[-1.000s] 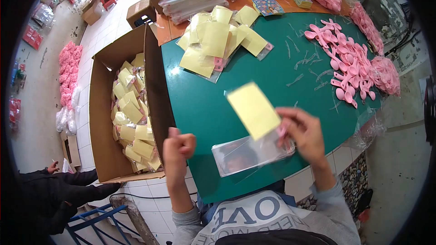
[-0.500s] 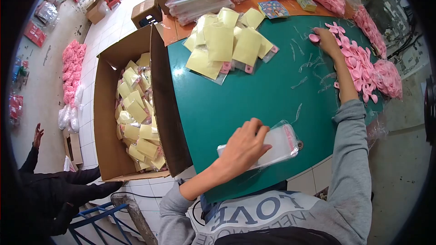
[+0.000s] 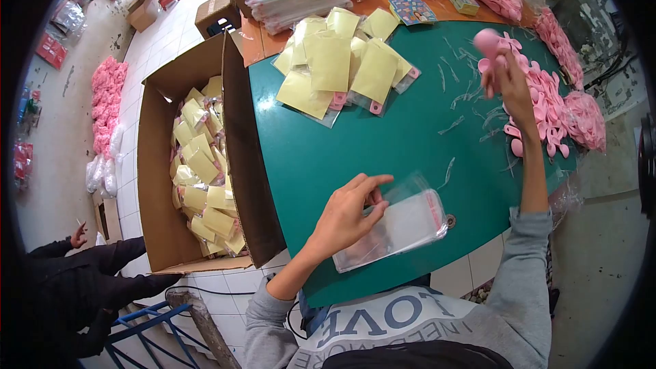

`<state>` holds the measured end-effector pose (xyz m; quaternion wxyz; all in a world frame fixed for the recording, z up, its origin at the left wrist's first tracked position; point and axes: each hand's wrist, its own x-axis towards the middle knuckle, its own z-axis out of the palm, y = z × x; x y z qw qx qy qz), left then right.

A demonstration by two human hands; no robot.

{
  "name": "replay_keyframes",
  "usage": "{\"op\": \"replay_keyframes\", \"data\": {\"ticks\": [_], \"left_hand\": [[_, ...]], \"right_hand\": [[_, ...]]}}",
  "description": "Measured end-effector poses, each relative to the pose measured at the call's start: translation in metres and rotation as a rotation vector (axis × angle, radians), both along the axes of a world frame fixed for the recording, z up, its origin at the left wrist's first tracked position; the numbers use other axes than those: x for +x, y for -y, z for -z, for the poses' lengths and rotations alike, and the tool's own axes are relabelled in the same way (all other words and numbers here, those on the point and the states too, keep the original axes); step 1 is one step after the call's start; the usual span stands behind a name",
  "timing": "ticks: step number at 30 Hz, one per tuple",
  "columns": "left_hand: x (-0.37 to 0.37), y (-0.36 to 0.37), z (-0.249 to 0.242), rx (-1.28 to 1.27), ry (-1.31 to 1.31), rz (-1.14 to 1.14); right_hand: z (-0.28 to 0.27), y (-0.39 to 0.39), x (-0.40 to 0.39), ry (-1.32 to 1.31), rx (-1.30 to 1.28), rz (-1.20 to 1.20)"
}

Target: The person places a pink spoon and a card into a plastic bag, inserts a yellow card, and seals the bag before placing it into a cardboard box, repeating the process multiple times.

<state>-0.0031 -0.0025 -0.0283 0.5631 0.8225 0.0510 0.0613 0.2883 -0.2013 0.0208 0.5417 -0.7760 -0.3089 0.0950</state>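
My right hand [image 3: 511, 89] is closed on a pink spoon [image 3: 486, 41], its round bowl pointing away from me. Beneath and beside it lies a loose pile of pink spoons [image 3: 543, 99] on the green table. My left hand [image 3: 348, 215] has its thumb and fingers curled at the edge of a clear plastic bag [image 3: 412, 188], whose film is partly raised. This bag lies on top of a stack of clear bags [image 3: 410, 222] with a pink printed strip at the right end. The exact grip of the left fingertips is partly hidden.
Filled bags with yellow cards [image 3: 331, 61] lie at the table's far left. A cardboard box [image 3: 249, 164] full of similar packets stands left of the table. Plastic strips [image 3: 451, 125] are scattered on the green tabletop [image 3: 328, 154]. A dark-clothed person [image 3: 75, 287] is at lower left.
My right hand has drawn back from the spoon pile with a pink spoon raised in it. My left hand has shifted slightly left, and the top bag's film has lifted.
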Motion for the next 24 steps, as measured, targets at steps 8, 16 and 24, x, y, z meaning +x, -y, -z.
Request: {"op": "replay_keyframes", "data": {"ticks": [8, 16, 24], "left_hand": [[0.0, -0.015, -0.004, -0.251, -0.077, -0.004], [-0.007, -0.013, -0.01, -0.776, -0.265, 0.093], [-0.006, -0.008, -0.003, -0.746, -0.193, 0.045]], "right_hand": [[-0.018, 0.003, -0.122, 0.225, -0.303, -0.549], [-0.006, 0.0, -0.17, -0.234, 0.089, -0.09], [-0.006, -0.009, -0.185, -0.111, 0.232, -0.055]]}}
